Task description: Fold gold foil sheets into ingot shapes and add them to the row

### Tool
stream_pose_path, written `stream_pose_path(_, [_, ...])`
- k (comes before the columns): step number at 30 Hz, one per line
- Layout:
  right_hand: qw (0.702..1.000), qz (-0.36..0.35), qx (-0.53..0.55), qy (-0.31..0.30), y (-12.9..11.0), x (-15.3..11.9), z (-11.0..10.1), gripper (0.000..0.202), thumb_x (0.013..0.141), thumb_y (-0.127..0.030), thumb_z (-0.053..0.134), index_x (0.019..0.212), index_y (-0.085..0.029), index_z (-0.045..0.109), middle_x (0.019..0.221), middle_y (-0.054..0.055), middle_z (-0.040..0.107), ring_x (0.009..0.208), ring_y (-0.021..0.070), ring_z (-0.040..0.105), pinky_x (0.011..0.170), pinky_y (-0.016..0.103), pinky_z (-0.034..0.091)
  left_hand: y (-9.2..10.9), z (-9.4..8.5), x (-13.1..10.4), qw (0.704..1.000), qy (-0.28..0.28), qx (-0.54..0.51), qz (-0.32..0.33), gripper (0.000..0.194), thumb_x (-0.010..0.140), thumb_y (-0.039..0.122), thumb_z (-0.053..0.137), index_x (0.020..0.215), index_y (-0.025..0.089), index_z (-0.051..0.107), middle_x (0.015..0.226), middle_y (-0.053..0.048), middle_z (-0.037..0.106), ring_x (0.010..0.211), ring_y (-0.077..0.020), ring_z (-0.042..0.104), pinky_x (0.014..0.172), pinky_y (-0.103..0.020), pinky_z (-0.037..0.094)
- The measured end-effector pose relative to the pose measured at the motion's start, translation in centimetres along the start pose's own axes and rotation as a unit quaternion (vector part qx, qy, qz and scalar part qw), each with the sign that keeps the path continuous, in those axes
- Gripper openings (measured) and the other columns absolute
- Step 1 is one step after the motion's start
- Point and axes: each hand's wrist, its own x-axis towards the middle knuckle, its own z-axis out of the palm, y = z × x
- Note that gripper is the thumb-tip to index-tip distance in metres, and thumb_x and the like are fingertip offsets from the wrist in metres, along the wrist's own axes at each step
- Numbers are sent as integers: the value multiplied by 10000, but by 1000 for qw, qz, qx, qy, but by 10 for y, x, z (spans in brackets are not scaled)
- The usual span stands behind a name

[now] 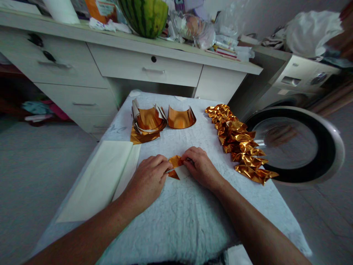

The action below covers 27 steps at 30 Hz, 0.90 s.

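1. The left hand (150, 177) has its fingers closed in a narrow pinch on the left end of one foil piece (175, 161), gold with a pale patch.
2. The right hand (202, 168) pinches the opposite end, its fingers also narrow; the piece lies between both hands, mid-tabletop (187, 209).
3. Just beyond stand two curled stacks, gold inside: a thicker left stack (149, 118), with gold foil showing beneath, and a thinner right stack (180, 118).
4. Left of the hands lies white paper (99, 180), showing no readable writing.
5. To the right runs one row of crumpled gold shapes (237, 141), at least seven; overlaps prevent an exact count.
6. Past the row is one washer (278, 79), its logo apparently "Haier", its single round door (329, 147) open.
7. On the cabinet (176, 75) behind sit one cut watermelon (143, 16) and one orange packet (102, 11), its print too blurred to read.
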Motion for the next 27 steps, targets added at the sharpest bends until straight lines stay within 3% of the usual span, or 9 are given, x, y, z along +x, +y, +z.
stream_pose_path(7, [1000, 22, 2, 15, -4, -3, 4, 193, 814, -96, 625, 991, -172, 628, 855, 30, 620, 812, 180, 541, 787, 325, 387, 0, 4, 1, 999, 7, 25, 21, 211, 894, 65, 517, 978, 175, 676, 962, -55, 599, 902, -224, 548, 831, -416, 481])
stream_pose_path(14, [1000, 19, 20, 14, -8, -5, 2, 146, 751, -48, 607, 814, -178, 590, 848, 27, 607, 823, 176, 532, 769, 309, 381, 0, 5, 1, 1000, 24, -4, 6, 186, 912, 92, 516, 958, 180, 673, 1008, -58, 589, 936, -218, 546, 853, -402, 486])
stream_pose_path(21, [998, 31, 51, -16, -11, -8, -2, 240, 763, -46, 574, 959, -184, 556, 662, -55, 537, 622, 115, 477, 624, 251, 330, 2, 5, 4, 1000, 13, -21, 10, 170, 909, 89, 504, 928, 184, 644, 1020, -55, 604, 974, -231, 532, 873, -410, 463])
stream_pose_path(27, [985, 52, 163, 3, -12, -9, -3, 152, 798, -95, 543, 908, -198, 559, 670, -58, 517, 591, 93, 467, 564, 218, 333, 2, 4, 5, 996, 2, -87, 5, 144, 882, 78, 525, 863, 203, 594, 989, -18, 611, 981, -211, 532, 878, -377, 426])
